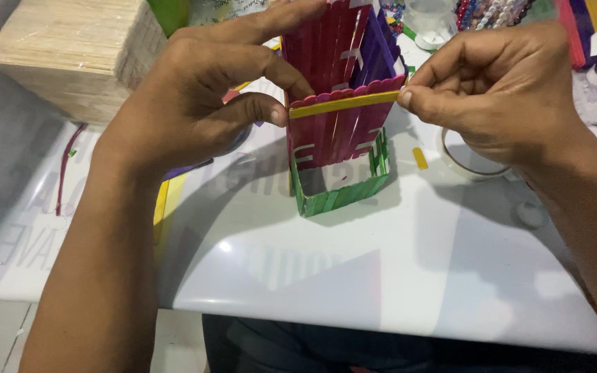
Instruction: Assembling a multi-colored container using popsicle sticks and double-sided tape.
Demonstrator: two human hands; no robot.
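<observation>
Over a glossy white worktop (395, 276), two hands press a yellow craft stick (343, 104) across a small box of coloured sticks.

Left hand (202, 97) pinches the stick's left end between thumb and forefinger; right hand (499, 83) pinches its right end the same way, other fingers curled. Held level, the stick lies against the box's pink wall (333, 131), above a green base (340, 193). A tape roll (468, 162) lies by the right wrist; a block of plain wooden sticks (70, 55) stands far left.
</observation>
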